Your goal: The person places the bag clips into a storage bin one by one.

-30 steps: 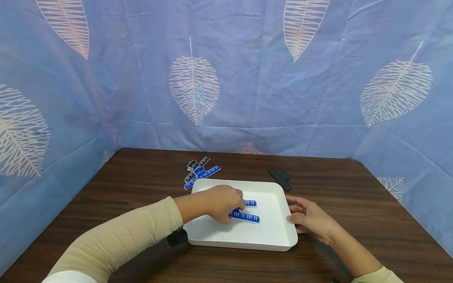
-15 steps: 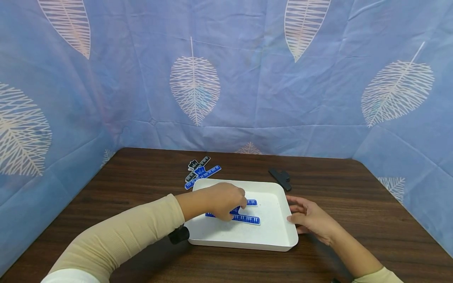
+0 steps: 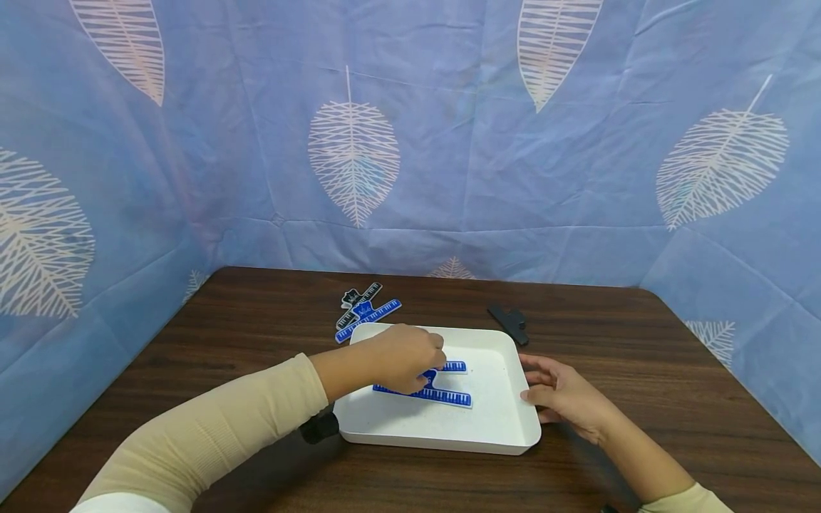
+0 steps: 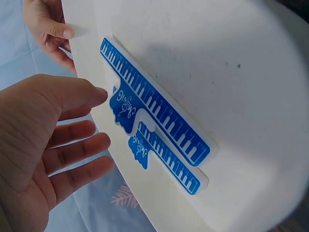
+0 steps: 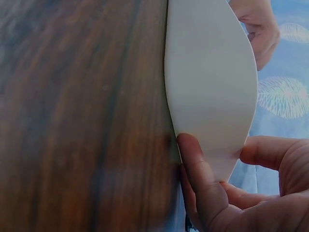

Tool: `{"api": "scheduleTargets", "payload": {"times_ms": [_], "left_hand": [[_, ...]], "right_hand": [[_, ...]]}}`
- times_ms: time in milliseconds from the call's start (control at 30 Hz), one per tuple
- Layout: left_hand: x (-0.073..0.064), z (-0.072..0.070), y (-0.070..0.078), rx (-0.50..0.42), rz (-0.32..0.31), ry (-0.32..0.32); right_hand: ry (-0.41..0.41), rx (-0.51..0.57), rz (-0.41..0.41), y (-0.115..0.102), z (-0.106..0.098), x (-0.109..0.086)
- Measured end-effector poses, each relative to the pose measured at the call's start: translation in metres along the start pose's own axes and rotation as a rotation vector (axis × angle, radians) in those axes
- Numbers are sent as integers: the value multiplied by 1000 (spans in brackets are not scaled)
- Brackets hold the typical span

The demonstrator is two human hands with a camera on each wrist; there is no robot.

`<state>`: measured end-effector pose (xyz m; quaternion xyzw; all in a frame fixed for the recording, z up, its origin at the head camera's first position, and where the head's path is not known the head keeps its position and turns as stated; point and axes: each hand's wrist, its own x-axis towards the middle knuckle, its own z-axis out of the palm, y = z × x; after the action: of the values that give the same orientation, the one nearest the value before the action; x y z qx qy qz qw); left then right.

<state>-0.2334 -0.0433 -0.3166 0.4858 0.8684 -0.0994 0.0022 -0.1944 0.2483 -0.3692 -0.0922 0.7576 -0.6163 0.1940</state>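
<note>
Toward the near edge of the table, a white tray, its right wall held by the right hand: thumb at the rim, fingers against the outer side, grip clamped on it. On the tray floor, around the middle and toward the far edge: the nearer blue piano-key clip and the farther blue piano-key clip, bars roughly parallel, nearer handle pointing toward the farther bar. Contact between them: cannot tell. Left hand over both, grip apart; left wrist view puts the thumb tip just beside the nearer handle.

Change over the last second: left hand shifted slightly toward the tray's far edge; more of the nearer bar and handle exposed, clip hardly displaced. Right hand unchanged. Judgement: nearer clip let go, resting on the tray.

Off the tray: third blue piano-key clip overlapping a black piano-key clip by the far-left corner; plain black clip by the far-right corner.
</note>
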Motion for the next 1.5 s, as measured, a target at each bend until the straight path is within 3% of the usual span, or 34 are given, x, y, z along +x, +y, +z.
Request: {"api": "scheduleTargets", "payload": {"times_ms": [267, 533, 933, 1233, 1500], "left_hand": [[-10, -2, -5, 36, -31, 42], [-20, -6, -12, -4, -55, 151], [-34, -8, -20, -50, -149, 234], [-43, -7, -29, -36, -271, 320], [-53, -1, -38, -10, -295, 428]], "right_hand": [[9, -7, -2, 0, 0, -1], [-2, 6, -10, 0, -1, 0], [-3, 12, -9, 1, 0, -1], [-7, 15, -15, 1, 1, -1], [3, 9, -16, 1, 1, -2]]}}
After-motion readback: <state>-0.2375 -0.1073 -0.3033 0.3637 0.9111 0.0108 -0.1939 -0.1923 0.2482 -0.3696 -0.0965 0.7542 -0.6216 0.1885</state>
